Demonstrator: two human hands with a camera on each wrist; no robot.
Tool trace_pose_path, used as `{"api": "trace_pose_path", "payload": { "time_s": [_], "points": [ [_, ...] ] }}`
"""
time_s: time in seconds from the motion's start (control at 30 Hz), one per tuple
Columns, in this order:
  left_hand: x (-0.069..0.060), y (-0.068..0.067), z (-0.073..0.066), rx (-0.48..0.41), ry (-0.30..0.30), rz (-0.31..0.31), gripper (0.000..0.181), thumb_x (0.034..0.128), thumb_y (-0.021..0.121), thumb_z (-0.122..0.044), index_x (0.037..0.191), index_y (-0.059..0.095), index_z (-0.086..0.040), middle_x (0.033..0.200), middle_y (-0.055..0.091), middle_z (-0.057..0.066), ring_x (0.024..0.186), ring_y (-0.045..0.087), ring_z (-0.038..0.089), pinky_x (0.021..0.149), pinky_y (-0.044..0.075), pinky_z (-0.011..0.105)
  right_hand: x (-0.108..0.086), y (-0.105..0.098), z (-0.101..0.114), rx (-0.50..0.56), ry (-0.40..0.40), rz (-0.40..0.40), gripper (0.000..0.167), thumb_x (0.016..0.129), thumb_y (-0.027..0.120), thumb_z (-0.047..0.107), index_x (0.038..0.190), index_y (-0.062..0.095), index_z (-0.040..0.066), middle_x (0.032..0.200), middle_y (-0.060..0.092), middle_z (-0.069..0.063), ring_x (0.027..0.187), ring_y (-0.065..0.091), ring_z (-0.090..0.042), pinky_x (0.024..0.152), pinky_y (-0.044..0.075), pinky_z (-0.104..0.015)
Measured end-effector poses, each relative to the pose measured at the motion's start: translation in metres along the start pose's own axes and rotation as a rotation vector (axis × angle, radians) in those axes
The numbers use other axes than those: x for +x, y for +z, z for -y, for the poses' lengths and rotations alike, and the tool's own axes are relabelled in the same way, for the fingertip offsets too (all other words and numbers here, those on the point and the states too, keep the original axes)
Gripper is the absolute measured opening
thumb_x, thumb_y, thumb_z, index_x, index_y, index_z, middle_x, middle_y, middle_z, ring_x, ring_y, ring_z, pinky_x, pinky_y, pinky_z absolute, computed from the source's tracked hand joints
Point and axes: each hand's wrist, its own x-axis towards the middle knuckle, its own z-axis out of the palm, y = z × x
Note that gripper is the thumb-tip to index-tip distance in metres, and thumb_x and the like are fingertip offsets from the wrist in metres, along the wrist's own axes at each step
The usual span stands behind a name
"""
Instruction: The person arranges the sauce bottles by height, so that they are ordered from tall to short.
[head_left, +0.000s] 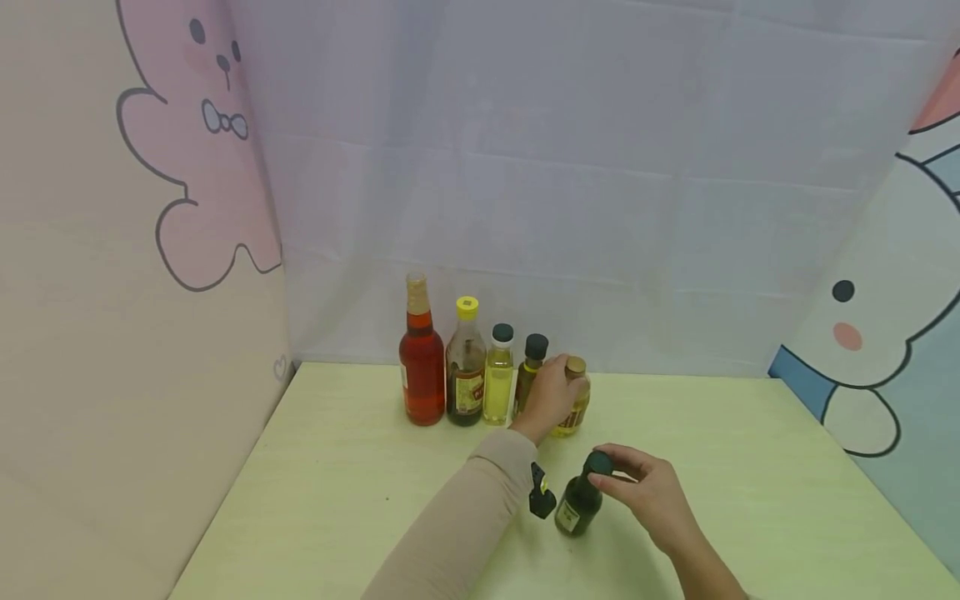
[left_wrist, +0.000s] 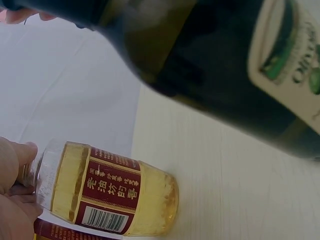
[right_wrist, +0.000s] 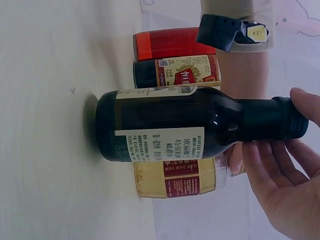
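Note:
My right hand pinches a dark green olive oil bottle at its neck and cap, thumb on one side and fingers on the other. The bottle leans a little in the head view; whether its base touches the table I cannot tell. Farther back, my left hand holds a squat bottle of yellow oil around the neck, just under the gold cap. That bottle has a dark red label and stands at the right end of a row, partly hidden by the hand in the head view.
Leftward along the row stand a dark-capped bottle, a slim bottle of pale yellow oil, a yellow-capped dark sauce bottle and a tall red bottle. A white curtain hangs behind the pale table.

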Motion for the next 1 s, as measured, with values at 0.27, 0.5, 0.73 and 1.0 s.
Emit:
{"api": "trace_pose_path", "payload": {
  "time_s": [0.27, 0.5, 0.73, 1.0],
  "points": [
    [0.003, 0.0, 0.0, 0.006, 0.006, -0.01, 0.032, 0.0961, 0.064, -0.018, 0.124, 0.059, -0.003, 0.111, 0.06, 0.007, 0.105, 0.059, 0.021, 0.089, 0.05, 0.032, 0.01, -0.009, 0.002, -0.051, 0.01, -0.045, 0.041, 0.08, 0.08, 0.007, 0.117, 0.066, -0.004, 0.109, 0.068, -0.013, 0.102, 0.061, -0.01, 0.085, 0.051, -0.03],
    [0.002, 0.0, 0.0, 0.012, 0.0, -0.009, 0.032, 0.0958, 0.065, -0.019, 0.123, 0.059, -0.004, 0.111, 0.061, 0.008, 0.104, 0.06, 0.021, 0.089, 0.05, 0.032, 0.02, -0.017, 0.005, -0.107, -0.013, -0.074, 0.044, 0.083, 0.079, 0.013, 0.12, 0.065, -0.004, 0.114, 0.067, -0.013, 0.112, 0.055, -0.016, 0.093, 0.046, -0.044],
    [0.001, 0.001, 0.0, 0.02, -0.001, -0.004, 0.033, 0.0957, 0.065, -0.02, 0.124, 0.059, -0.004, 0.112, 0.061, 0.008, 0.105, 0.059, 0.02, 0.089, 0.05, 0.032, 0.03, -0.025, 0.007, -0.119, -0.024, -0.082, 0.047, 0.085, 0.078, 0.016, 0.123, 0.062, -0.006, 0.117, 0.065, -0.017, 0.123, 0.048, -0.033, 0.099, 0.04, -0.055],
    [0.001, 0.0, 0.0, 0.021, 0.012, -0.006, 0.032, 0.0956, 0.065, -0.018, 0.124, 0.059, -0.003, 0.112, 0.061, 0.008, 0.106, 0.059, 0.021, 0.09, 0.049, 0.032, 0.04, -0.03, 0.009, -0.166, -0.011, -0.087, 0.048, 0.086, 0.077, 0.018, 0.125, 0.061, -0.005, 0.119, 0.064, -0.018, 0.119, 0.052, -0.032, 0.096, 0.044, -0.046]
  ]
}}
